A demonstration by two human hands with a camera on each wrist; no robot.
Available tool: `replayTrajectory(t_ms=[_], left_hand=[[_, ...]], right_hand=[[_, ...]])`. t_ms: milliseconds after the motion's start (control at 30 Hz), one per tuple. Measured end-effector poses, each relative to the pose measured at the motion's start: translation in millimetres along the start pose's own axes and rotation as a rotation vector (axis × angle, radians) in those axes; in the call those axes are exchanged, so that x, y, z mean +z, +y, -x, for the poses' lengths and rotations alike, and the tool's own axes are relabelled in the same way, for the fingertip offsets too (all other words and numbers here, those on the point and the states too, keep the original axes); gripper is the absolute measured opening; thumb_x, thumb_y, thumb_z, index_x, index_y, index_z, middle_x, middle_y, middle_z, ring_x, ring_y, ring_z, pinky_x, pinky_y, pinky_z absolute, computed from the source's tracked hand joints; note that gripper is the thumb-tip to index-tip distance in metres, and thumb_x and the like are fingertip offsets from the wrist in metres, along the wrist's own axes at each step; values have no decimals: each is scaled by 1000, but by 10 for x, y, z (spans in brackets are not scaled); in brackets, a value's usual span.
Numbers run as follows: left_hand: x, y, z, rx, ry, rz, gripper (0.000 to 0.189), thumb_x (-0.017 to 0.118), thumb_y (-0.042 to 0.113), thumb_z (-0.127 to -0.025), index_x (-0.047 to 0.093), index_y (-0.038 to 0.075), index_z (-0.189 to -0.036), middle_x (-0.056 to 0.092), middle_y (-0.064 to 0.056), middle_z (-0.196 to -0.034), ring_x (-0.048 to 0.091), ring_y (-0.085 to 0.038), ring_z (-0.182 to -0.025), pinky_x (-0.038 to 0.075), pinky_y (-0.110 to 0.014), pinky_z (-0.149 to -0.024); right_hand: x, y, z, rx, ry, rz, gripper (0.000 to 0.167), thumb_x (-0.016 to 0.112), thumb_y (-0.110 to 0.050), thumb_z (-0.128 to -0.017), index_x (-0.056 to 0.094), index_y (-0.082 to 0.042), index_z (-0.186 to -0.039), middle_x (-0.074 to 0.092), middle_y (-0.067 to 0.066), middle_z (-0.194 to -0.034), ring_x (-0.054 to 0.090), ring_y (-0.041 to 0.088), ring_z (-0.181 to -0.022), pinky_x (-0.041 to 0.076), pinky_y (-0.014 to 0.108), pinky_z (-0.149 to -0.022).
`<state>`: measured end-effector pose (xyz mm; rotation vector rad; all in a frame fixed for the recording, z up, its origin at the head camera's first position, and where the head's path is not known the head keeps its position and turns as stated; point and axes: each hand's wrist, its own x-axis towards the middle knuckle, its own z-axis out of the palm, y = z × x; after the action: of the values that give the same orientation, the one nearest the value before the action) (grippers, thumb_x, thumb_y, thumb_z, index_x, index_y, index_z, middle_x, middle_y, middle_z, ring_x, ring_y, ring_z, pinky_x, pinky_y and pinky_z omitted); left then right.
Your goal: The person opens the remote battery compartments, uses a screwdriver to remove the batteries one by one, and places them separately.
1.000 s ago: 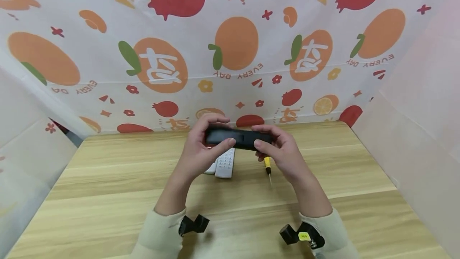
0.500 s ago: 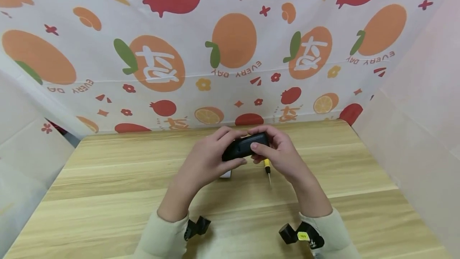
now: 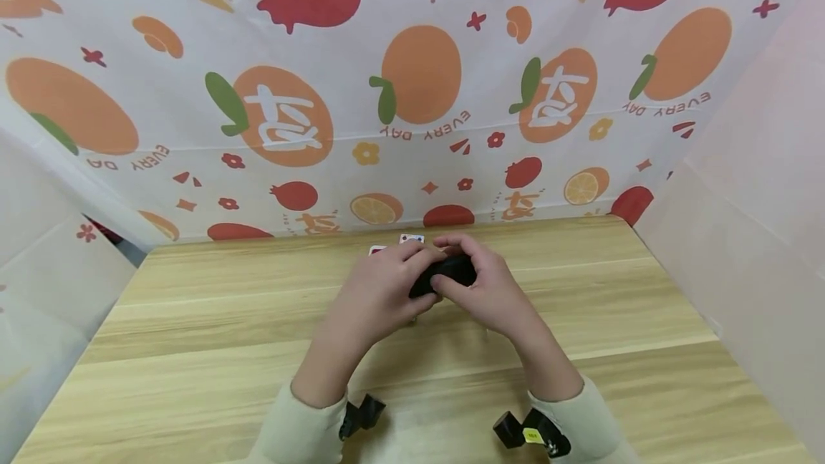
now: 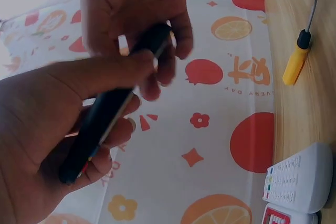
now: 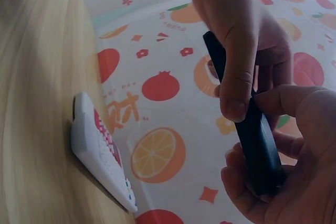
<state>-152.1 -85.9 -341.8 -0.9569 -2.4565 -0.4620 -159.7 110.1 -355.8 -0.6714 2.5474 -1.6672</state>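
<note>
My left hand [image 3: 387,286] and right hand [image 3: 483,283] have closed in along the black remote [image 3: 459,271], fingers curled round it; work now appears centred on its middle.

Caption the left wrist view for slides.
Left hand and right hand grip a black remote; yellow screwdriver lies on the table.

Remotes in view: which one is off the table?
The black remote, held by the left hand and right hand; the two white remotes lie on the table.
</note>
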Motion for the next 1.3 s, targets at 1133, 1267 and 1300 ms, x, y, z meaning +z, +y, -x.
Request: replayTrajectory(t_ms=[1133,1267,1300], left_hand=[[-31,-47,23,-59,-172,125,42,85,34,-78,72,20,-115,70,5,-109,66,-13,-93,54,-35,-80],[-36,-74,21,-79,-163,143,37,83,37,-79,72,18,-110,69,6,-101,62,-11,-83,52,-33,-75],[-37,-76,21,-85,-165,148,38,83,37,-80,72,18,-111,69,5,-101,62,-10,-83,52,-33,-75]], right_hand=[[-63,-69,40,17,-158,16,49,44,-5,-90,53,-26,-134,64,-3,-120,61,14,-106,52,36,-90],[-80,-49,20,-61,-134,-5,37,46,-1,-88,56,-19,-119,62,-3,-118,59,15,-107,53,36,-89],[-81,-37,18,-79,-127,-3,33,46,0,-88,57,-18,-113,63,-2,-117,59,16,-106,53,35,-87]])
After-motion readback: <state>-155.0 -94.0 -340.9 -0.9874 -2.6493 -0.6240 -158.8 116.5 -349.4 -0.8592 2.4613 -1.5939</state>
